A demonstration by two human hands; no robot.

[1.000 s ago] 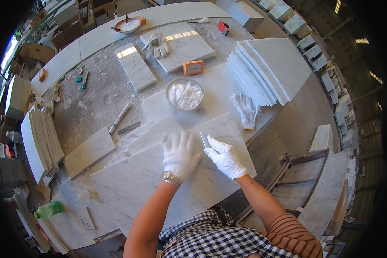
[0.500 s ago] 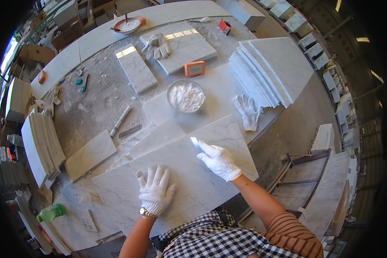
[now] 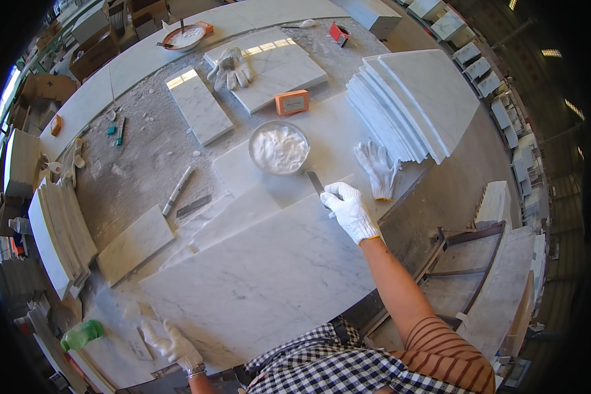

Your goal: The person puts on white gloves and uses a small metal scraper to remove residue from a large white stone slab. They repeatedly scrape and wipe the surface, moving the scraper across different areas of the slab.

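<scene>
Marble slab [image 3: 262, 262]: white ground, fine grey veining, smooth flat face, straight edges; lying flat on the near side of the counter [image 3: 131, 157], directly in front of the aproned worker. Right hand [image 3: 349, 213], in a white knit glove with a yellow cuff edge, is closed around a scraper blade [image 3: 315, 181] above the slab's far right part. Blade is thin, narrow and dark grey, tilted toward the bowl [image 3: 282, 173]; its tip sits just beside the rim, and contact cannot be judged from where I stand. Bowl holds thick white paste [image 3: 279, 148], heaped in glossy, uneven folds. Left hand [image 3: 169, 343], likewise gloved, is spread wide near the slab's left edge; whether it touches anything beneath, I cannot tell. Orange box [image 3: 291, 102] stands behind the bowl; a loose glove [image 3: 375, 172] lies to its right.
</scene>
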